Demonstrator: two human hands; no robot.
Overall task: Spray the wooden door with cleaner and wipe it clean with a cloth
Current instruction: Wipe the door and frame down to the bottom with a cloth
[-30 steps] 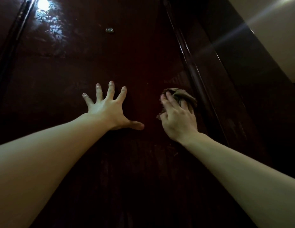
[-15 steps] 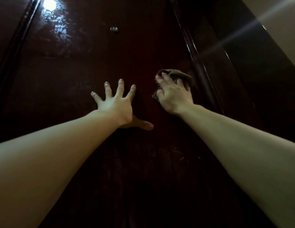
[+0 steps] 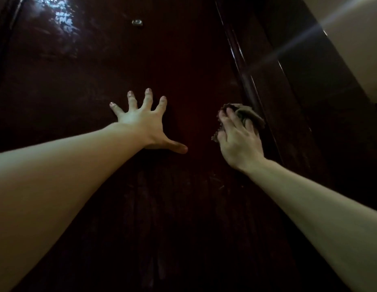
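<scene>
The dark reddish-brown wooden door [image 3: 95,66] fills the view, glossy, with wet streaks shining at its top left. My left hand [image 3: 141,125] lies flat on the door with its fingers spread wide. My right hand [image 3: 240,144] grips a bunched brown cloth [image 3: 251,116] and holds it against the door close to its right edge. Part of the cloth sticks out above and to the left of my fingers. No spray bottle is in view.
A small metal peephole [image 3: 137,22] sits high on the door. The dark door frame [image 3: 293,98] runs diagonally along the right side, and a pale wall [image 3: 356,43] lies beyond it at the top right.
My right hand slid up the door with the cloth, then came back down and a little to the right. My left hand stayed pressed in place.
</scene>
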